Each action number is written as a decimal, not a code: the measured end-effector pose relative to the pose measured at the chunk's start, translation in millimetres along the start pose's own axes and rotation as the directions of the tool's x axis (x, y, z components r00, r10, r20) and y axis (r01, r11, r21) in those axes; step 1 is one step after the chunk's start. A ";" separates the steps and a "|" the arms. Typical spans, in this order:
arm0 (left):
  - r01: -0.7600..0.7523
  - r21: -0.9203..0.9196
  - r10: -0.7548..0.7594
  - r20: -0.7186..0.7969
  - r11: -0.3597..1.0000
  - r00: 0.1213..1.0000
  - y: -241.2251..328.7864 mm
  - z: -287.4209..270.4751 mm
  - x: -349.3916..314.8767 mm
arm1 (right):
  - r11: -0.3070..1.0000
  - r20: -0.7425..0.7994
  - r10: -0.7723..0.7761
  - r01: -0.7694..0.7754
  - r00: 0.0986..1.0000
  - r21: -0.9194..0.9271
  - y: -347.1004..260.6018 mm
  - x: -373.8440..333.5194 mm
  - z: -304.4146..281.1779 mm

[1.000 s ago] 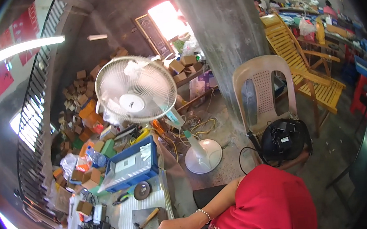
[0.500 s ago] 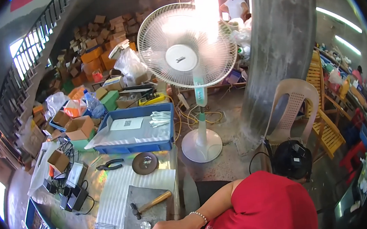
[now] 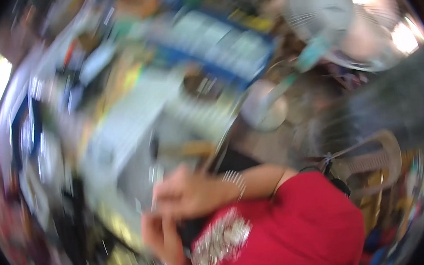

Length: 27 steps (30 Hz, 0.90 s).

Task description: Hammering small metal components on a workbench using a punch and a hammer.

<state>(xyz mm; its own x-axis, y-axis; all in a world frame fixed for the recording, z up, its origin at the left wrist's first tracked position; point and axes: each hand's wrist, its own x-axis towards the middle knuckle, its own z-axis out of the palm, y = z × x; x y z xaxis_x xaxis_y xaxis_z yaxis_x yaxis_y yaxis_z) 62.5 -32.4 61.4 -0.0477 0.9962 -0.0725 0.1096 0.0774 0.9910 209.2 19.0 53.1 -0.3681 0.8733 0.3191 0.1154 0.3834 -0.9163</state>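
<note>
Motion blur smears the whole view. My right hand (image 3: 184,193), with a beaded bracelet on its wrist, is curled in front of my red top. Its fingers meet those of my left hand (image 3: 161,235), which comes up from below. A thin bright streak shows at the fingertips, too smeared to name. My left fingers are too blurred to show whether they grip. Just beyond my hands lies a hammer (image 3: 193,148) with a wooden handle, on a dark grey slab (image 3: 135,164). A small shiny round piece (image 3: 153,174) sits near my right knuckles.
Under the slab spreads a white foam sheet (image 3: 121,133). Farther off are a brown dish (image 3: 195,83) with small bits and a blue tray (image 3: 261,61). A standing fan (image 3: 330,13) is past the table's right edge, and a plastic chair (image 3: 393,154) stands at right.
The view has swung and tilted, so table, tray and fan appear shifted and turned. My left hand has come into view, against my right hand, which now shows closer to my top.
</note>
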 end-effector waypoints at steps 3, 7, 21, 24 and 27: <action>0.067 -0.226 -0.014 0.229 0.972 0.973 -2.2 0.6 9.0 | 0.994 -0.015 0.087 -0.086 0.996 0.060 -0.1 -3.5 -11.2; 0.102 -0.290 -0.029 0.244 0.952 0.969 -31.1 -2.9 16.3 | 0.873 0.051 0.299 -0.295 0.953 0.389 20.1 -6.5 4.4; 0.137 -0.332 -0.075 0.194 0.933 0.978 -46.0 -12.6 24.1 | 0.867 0.121 0.385 -0.403 0.915 0.292 30.1 13.5 14.3; 0.160 -0.330 -0.093 0.210 0.930 0.973 -48.7 -12.4 33.1 | 0.838 0.134 0.415 -0.436 0.900 0.329 36.4 18.8 13.0; 0.130 -0.260 -0.076 0.207 0.957 0.975 -52.8 -14.0 43.8 | 0.804 0.177 0.440 -0.474 0.880 0.359 41.6 25.0 8.3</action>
<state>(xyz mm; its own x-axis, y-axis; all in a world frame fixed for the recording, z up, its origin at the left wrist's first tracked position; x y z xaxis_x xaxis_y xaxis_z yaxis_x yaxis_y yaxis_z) 40.8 6.6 7.5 0.1504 0.9739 -0.1699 -0.1596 0.1935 0.9680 197.2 54.3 20.9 -0.4362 0.8846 -0.1652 -0.0642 -0.2137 -0.9748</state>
